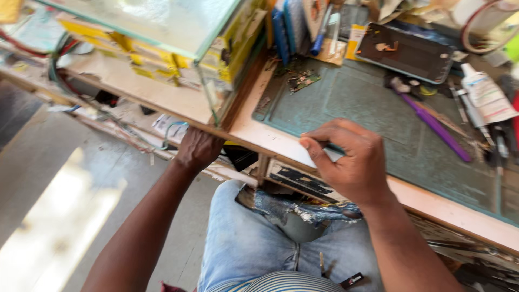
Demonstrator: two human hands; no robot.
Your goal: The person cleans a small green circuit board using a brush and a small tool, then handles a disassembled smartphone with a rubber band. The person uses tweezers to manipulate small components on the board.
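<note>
at the bench edge: person sitting, knees in ripped jeans [259, 238] under a wooden workbench [270, 141], camera looking down.
right hand: right hand [348, 162] is curled at the front lip of the green work mat [367, 108], fingers bent in, thumb pressed along the near edge. looks like it's pinching something thin and pale there, but the blur makes it hard to say, so i can't tell for sure if it's holding anything.
left hand: left hand [197, 148] is reaching up under the bench edge, knuckles showing, fingers hidden behind the wood. can't tell if it's gripping or just resting.
the mat: flat on the bench, right in front of the person, near edge just inside the bench lip. my guess is it's soft, rubbery and light, floppy if lifted, so best taken by the near edge or a corner.
on the mat: small circuit board [303, 80] up at the far left, purple-handled tool [438, 127] lying diagonal to the right.
further back: dark phone screen [405, 52], white tube [486, 94].
left side: glass-topped display case [162, 21] with yellow boxes underneath.
</note>
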